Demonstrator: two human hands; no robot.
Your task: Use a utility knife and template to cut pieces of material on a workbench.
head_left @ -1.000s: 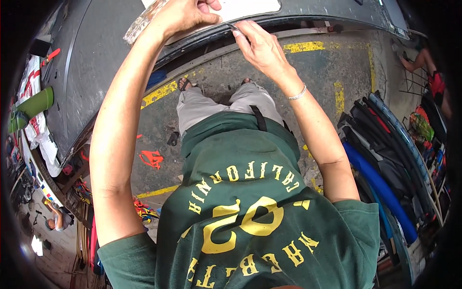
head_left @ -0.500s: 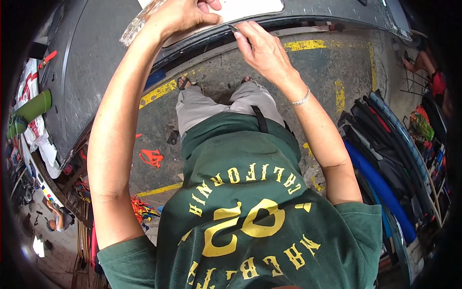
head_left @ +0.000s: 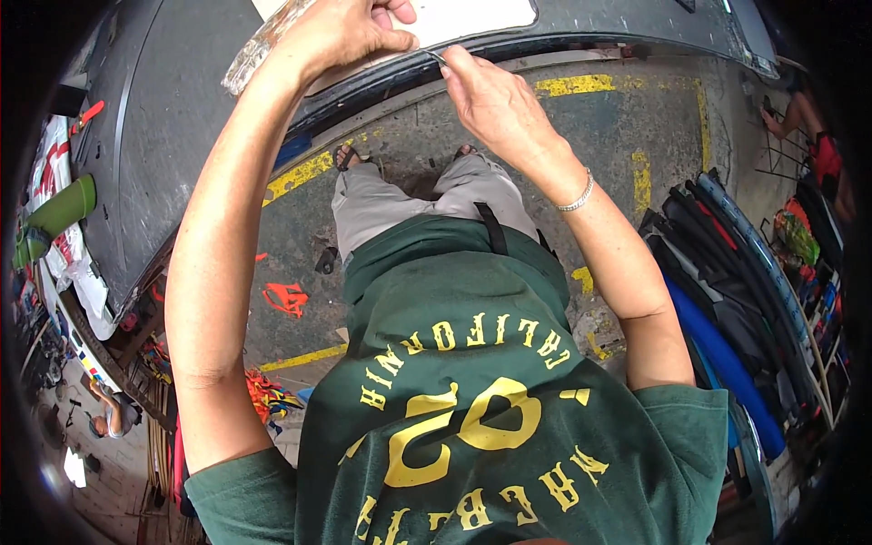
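Observation:
Over the table's near edge, my right hand (head_left: pixel 501 104) pinches a thin, dark, strip-like piece (head_left: pixel 434 57) between thumb and fingers; its exact kind is too small to make out. The strip's other end reaches the thumb tip of my left hand (head_left: pixel 356 34). That hand is closed, with its fingers curled above a white sheet with a rounded corner (head_left: pixel 481 16); what it grips is hidden. Crinkled clear plastic (head_left: pixel 259 56) lies beside my left wrist. Both the sheet and the plastic rest on the dark table (head_left: pixel 186 100).
A green roll (head_left: pixel 65 207) and an orange-handled tool (head_left: pixel 89 113) are at the table's left side. Orange scraps (head_left: pixel 286 298) lie on the floor. Rolled dark and blue material (head_left: pixel 718 336) is stacked at right. Other people (head_left: pixel 822 159) are at far right and lower left.
My right hand has shifted slightly right and down, away from my left hand, and more of the dark strip shows between them. The left hand has hardly moved.

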